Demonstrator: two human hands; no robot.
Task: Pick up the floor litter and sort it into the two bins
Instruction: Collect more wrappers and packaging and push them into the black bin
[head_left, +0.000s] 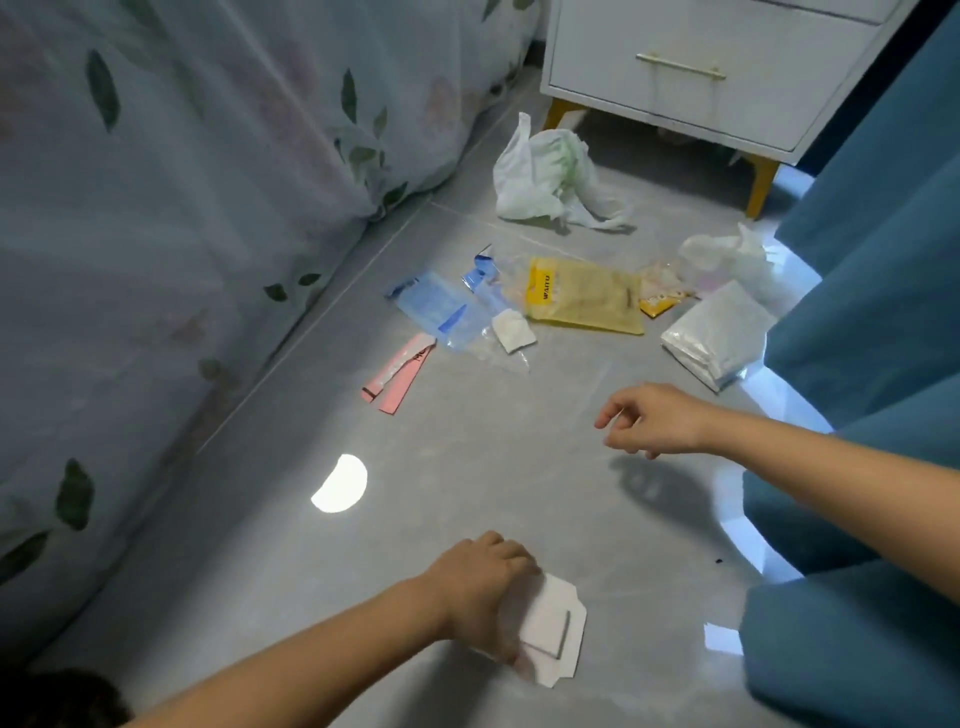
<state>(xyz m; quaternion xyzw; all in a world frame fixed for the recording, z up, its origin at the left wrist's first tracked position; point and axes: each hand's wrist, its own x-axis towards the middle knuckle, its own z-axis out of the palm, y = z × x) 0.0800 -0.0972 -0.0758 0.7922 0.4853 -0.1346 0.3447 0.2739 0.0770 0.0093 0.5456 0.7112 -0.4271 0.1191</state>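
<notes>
Holding a white paper packet (553, 631) near me — my left hand (480, 592) grips its left edge, fingers curled round it; my right hand (652, 421) hangs loosely curled over the floor (467, 467), holding nothing. Packet: thin, light, creasable I judge — an edge pinch suffices. Far litter: pink strips (397, 376), blue film wrapper (441, 312), yellow pouch (584, 301) reading what looks like "WAITU", silver pack (714, 338), white bag (545, 176) — all flimsy, slippery. Bins not in view

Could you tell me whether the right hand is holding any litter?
No, the right hand hangs above the bare floor with loosely curled fingers and nothing in it.
</notes>
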